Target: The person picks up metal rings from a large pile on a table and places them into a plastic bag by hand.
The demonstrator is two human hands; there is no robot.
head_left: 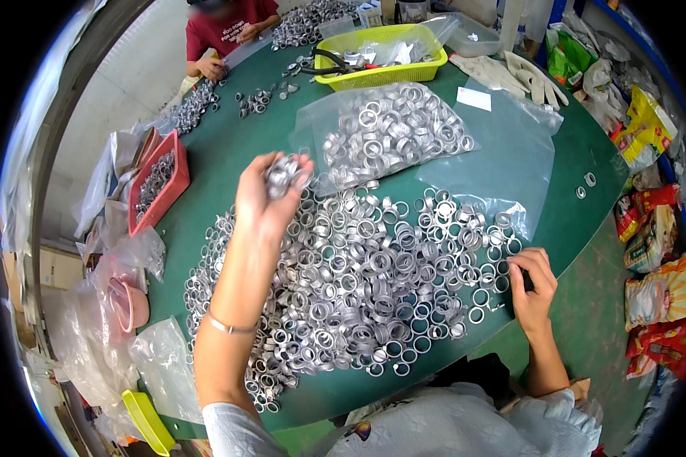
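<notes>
A wide heap of small grey metal rings (373, 266) covers the middle of the green table (229, 156). My left hand (263, 194) is raised over the heap's far left side, palm up. Its fingers curl round a handful of metal rings (283, 174), somewhat blurred. Just to its right lies a clear plastic bag (312, 122) filled with similar rings. At the heap's right edge rests my right hand (533, 278), fingers loosely bent and thumb apart from them. Its fingertips are beside a few outlying rings, and I see nothing held in it.
At the back stands a yellow-green basket (381, 76) with pliers (343, 65). Work gloves (533, 80) lie back right, above a flat clear bag (495, 160). A pink bin (160, 190) of small parts is left. Across the table, a person in a red shirt (225, 30) handles parts.
</notes>
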